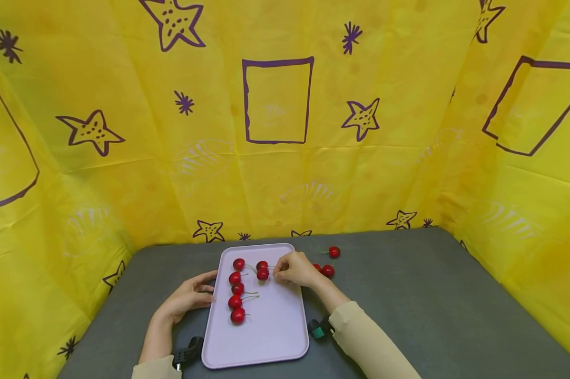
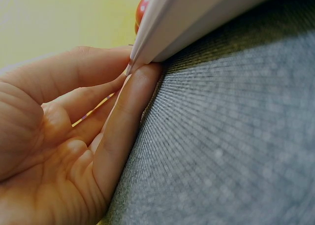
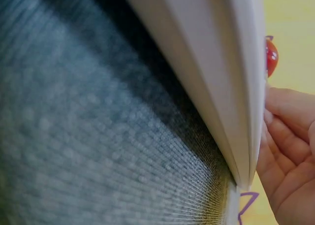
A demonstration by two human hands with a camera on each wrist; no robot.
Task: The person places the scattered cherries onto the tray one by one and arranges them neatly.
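A pale lilac tray (image 1: 275, 337) lies on the dark table. Several red cherries with stems, among them a front cherry (image 1: 237, 316), form a column along its left part. Two more cherries touch each other near the top middle, a rear cherry (image 1: 262, 265) and a nearer cherry (image 1: 263, 274). Beside them my right hand (image 1: 294, 268) is over the tray, thumb and forefinger pinched at a cherry stem; which cherry it belongs to is hard to tell. My left hand (image 1: 187, 296) touches the tray's left edge with fairly straight fingers, also seen against the rim (image 2: 140, 52).
Right of the tray lie three loose cherries: a far cherry (image 1: 334, 252), a nearer cherry (image 1: 328, 271) and one partly hidden by the right hand. A yellow patterned cloth (image 1: 275, 184) stands behind and on both sides of the grey tabletop (image 1: 399, 295).
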